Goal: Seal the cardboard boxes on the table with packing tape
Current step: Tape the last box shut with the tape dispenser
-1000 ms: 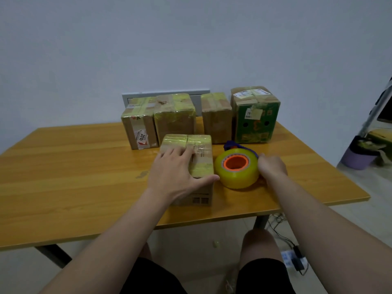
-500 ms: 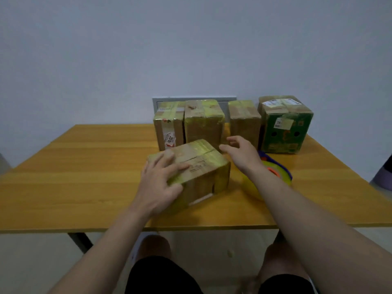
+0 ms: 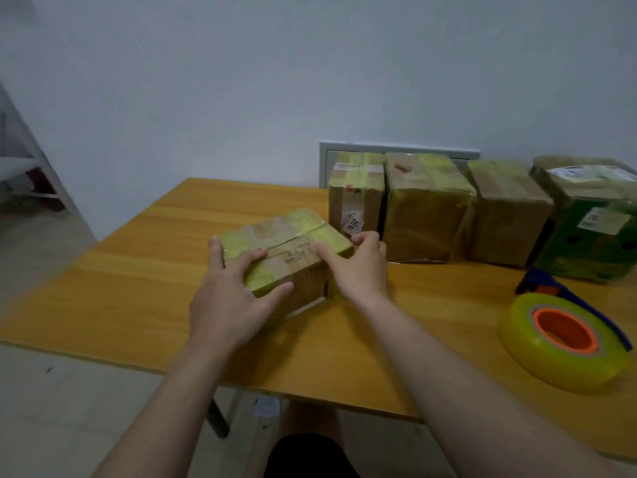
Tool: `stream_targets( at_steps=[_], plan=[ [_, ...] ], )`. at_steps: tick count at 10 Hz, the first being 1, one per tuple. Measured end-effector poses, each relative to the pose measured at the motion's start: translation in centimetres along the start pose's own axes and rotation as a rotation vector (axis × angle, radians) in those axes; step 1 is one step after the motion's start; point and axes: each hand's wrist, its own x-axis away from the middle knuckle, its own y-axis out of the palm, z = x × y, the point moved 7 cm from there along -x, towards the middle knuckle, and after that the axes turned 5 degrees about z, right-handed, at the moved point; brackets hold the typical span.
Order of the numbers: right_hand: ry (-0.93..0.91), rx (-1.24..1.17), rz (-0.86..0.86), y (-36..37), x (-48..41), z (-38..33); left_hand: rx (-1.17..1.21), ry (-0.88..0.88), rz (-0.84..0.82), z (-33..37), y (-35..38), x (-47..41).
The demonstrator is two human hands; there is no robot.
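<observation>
Head view: my left hand (image 3: 227,298) is spread over the near-left end of the small box (image 3: 282,250). Its fingers lie across the taped top, one wraps the left edge, and the thumb presses the near side face, so it grips that end. My right hand (image 3: 358,270) holds the other end, thumb lying along the top and fingers curled round the far right corner.

The small box sits skewed to the edges of the table (image 3: 138,270), about midway between the far and near edges. Its far right corner is just beside the leftmost box (image 3: 355,198) of a row standing along the far edge. That row runs right through two brown boxes (image 3: 427,208) (image 3: 506,212) to a green box (image 3: 593,229).

Bare wood stretches from the small box to the left edge, and a strip lies open toward the near edge. The tape roll (image 3: 565,343), yellow with an orange core, lies by the near edge, well apart to the right.
</observation>
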Motion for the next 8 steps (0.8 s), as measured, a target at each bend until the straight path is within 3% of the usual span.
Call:
stream_targets(
  at_steps=[1,2,3,4,6,8],
  plan=[
    [-0.021,-0.027,-0.002,3.3,-0.8,-1.6,-0.223,-0.074,0.091,-0.4,0.0,-2.3],
    [0.029,-0.204,-0.221,6.6,-1.8,-2.1,-0.27,-0.092,0.085,0.2,1.3,-5.6],
    [0.056,-0.292,-0.354,7.8,-3.2,-2.5,-0.264,-0.074,0.006,2.0,3.4,-8.9],
    [0.086,-0.321,-0.398,7.0,-5.1,-2.0,-0.116,-0.076,-0.033,4.2,5.4,-11.2],
    [0.083,-0.335,-0.282,2.3,-7.6,-0.5,0.131,-0.013,-0.068,8.0,8.6,-11.4],
    [0.026,-0.29,-0.175,-2.9,-7.7,-0.1,0.141,0.092,-0.095,10.3,7.9,-9.5]
  ],
)
